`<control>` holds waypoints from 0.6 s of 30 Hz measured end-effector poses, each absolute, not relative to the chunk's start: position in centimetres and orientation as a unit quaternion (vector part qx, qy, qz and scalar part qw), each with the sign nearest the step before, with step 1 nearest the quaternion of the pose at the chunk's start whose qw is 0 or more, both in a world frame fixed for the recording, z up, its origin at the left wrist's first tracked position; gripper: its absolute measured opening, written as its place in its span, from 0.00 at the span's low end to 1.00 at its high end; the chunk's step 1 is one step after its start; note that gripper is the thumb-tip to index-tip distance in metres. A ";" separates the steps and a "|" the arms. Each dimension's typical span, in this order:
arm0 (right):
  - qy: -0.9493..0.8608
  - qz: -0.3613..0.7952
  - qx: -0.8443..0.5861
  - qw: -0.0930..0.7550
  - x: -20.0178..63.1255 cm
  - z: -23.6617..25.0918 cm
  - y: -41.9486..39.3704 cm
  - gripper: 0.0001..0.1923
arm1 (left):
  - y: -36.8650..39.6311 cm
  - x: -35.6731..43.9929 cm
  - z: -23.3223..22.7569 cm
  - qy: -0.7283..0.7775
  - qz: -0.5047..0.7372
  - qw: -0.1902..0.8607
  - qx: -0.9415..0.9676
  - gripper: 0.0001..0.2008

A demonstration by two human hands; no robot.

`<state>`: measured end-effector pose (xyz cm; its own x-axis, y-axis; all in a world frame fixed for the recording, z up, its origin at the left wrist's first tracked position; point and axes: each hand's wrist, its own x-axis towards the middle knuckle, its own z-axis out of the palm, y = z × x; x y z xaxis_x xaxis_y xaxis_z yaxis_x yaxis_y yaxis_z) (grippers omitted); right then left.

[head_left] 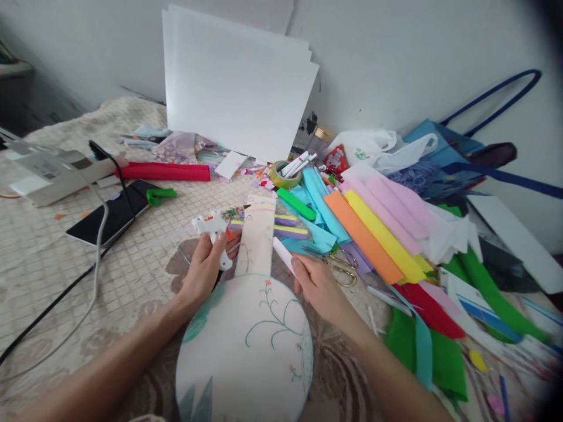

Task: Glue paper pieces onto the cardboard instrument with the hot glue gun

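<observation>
My left hand point(206, 264) is closed around a white glue gun point(213, 224), whose nozzle points right toward the neck of a cutout. In my right hand point(316, 284), between thumb and fingers, is a white strip point(282, 254), close to the neck's right edge. The white vase-shaped cutout point(246, 334) lies between my forearms, with drawn green vines, orange flowers and leaves on its round body. Purple and yellow strips point(290, 231) show on both sides of the neck. Gold-handled scissors point(343, 266) lie just beyond my right hand.
White boards point(237, 82) lean on the wall. Crepe paper rolls, including an orange one point(363, 237), pile up on the right near a blue bag point(444, 152). Tape point(279, 177) holds white pens. To the left are a dark tablet point(109, 214), a red roll point(165, 172) and cables point(97, 258).
</observation>
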<state>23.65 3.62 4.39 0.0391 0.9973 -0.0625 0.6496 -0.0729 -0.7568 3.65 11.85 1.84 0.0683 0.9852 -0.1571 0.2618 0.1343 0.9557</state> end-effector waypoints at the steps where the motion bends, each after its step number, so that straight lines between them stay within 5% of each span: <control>1: -0.616 0.317 -0.666 0.277 23.6 4.5 3.6 0.17 | 11.8 3.7 1.8 0.576 0.372 0.484 0.543 0.14; 18: -0.533 0.444 -0.657 0.294 25.2 3.4 3.9 0.17 | 13.4 2.8 1.5 0.540 0.410 0.473 0.563 0.16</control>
<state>25.17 3.92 3.43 0.0371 0.9620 -0.2704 0.4395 -0.2587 -0.8602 2.80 13.38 1.49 0.0797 0.9956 -0.0489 0.2200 0.0302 0.9750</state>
